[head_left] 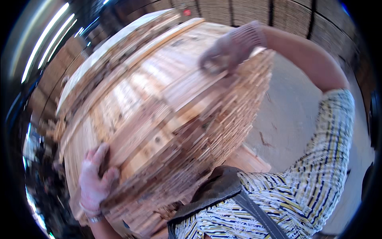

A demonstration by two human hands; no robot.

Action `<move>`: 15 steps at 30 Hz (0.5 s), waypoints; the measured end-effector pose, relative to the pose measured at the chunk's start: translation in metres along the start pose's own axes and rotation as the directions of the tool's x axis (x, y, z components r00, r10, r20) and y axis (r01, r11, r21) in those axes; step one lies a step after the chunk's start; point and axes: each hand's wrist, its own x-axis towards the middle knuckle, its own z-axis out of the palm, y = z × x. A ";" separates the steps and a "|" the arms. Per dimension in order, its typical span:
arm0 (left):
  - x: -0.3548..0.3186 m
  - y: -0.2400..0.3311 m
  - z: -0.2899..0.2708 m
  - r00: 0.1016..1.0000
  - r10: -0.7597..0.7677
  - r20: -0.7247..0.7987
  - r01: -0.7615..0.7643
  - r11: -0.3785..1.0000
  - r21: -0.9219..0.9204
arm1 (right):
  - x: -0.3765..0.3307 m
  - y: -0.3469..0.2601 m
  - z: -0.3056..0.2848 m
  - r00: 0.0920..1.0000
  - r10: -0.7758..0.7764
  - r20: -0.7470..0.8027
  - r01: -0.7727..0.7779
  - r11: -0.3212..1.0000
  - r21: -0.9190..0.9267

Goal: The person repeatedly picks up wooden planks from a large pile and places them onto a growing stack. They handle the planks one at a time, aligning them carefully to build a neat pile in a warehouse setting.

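Note:
Both my hands wear pale knitted gloves over a large stack of thin wooden boards [131, 93]. My left hand [95, 175] is at the near left edge, thumb and fingers spread apart against the end of a reddish board [139, 129]. At the far right side, my right hand [230, 49] reaches over with its fingers curled on the end of another reddish board [193, 87]. Motion blurs the right fingers, and their undersides are hidden. The two boards lie roughly in line along the near edge. Beside them is a paler board with a dark knot [157, 140].
A raised row of boards [115, 51] runs along the far left of the stack. Tall piles of boards [254, 18] stand at the back. Wood splinters [263, 139] lie on the grey floor [292, 115] at right. A dark apron [217, 189] touches the stack's near side.

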 end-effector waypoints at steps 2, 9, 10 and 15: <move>-0.012 -0.002 -0.006 0.999 -0.031 0.008 0.030 0.997 0.074 | 0.015 0.012 0.005 0.984 -0.158 -0.077 0.155 0.987 -0.046; -0.011 0.005 -0.016 0.990 -0.032 0.135 0.035 0.999 -0.020 | 0.031 0.036 0.076 0.652 -0.367 -0.664 0.444 0.894 -0.059; -0.013 0.003 -0.019 0.992 -0.040 0.123 0.047 0.997 -0.060 | 0.032 0.040 0.072 0.652 -0.366 -0.664 0.422 0.903 -0.083; -0.009 0.021 -0.016 0.983 -0.141 0.121 0.160 0.974 -0.162 | 0.044 0.043 0.066 0.689 -0.377 -0.619 0.427 0.901 -0.074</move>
